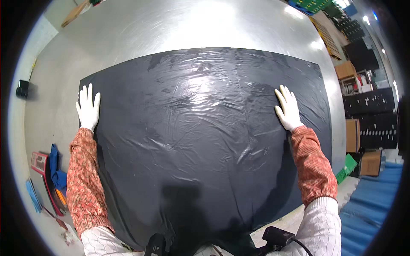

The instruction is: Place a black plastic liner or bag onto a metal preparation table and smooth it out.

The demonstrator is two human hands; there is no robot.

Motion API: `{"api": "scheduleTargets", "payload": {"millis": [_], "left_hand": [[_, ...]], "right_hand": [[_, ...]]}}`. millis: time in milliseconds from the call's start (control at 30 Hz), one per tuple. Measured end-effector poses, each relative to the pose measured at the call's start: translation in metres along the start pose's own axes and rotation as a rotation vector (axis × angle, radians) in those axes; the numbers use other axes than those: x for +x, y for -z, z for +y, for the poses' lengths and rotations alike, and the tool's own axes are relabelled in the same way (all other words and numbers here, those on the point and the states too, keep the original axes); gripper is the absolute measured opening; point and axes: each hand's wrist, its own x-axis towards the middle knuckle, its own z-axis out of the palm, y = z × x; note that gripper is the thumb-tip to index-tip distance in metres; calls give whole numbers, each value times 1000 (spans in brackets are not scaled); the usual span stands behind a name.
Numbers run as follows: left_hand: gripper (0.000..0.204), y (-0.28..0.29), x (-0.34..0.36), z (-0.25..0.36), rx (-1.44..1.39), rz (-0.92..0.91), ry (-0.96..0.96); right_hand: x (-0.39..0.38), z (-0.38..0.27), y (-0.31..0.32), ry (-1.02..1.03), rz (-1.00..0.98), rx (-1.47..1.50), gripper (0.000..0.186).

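Note:
A large black plastic sheet (171, 128) lies spread over a shiny metal table (128, 42), wrinkled mostly across its middle and right. Its near part hangs toward my body. My left hand (89, 109), in a white glove, rests flat near the sheet's far left corner with fingers apart. Toward the right edge, my right hand (288, 109) lies flat on the sheet too, gloved in white, its fingers stretched out and the thumb spread. Neither hand holds anything. Orange-red patterned sleeve covers reach up both forearms.
On the left stand a red-framed scale (45, 181), a blue cloth (57, 170) and a small black object (22, 88). Beyond the table's right side are cardboard boxes (352, 135), a green crate (346, 168) and blue sheeting (369, 209). Green crates (311, 5) appear at the far right.

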Motion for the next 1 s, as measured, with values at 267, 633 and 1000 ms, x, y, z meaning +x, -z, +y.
{"api": "scheduleTargets", "payload": {"millis": [267,633,1000], "left_hand": [[59,58,-25,133,-177,200,-450],[70,112,-201,225,-596,-311,-1136],[61,173,-346,52,-319,-500,-900]], "right_hand": [[26,-3,22,-104,-151,-74,53],[-88,-252,30,318,31,576,68],[-134,-276,71,457,154,561,39]]}}
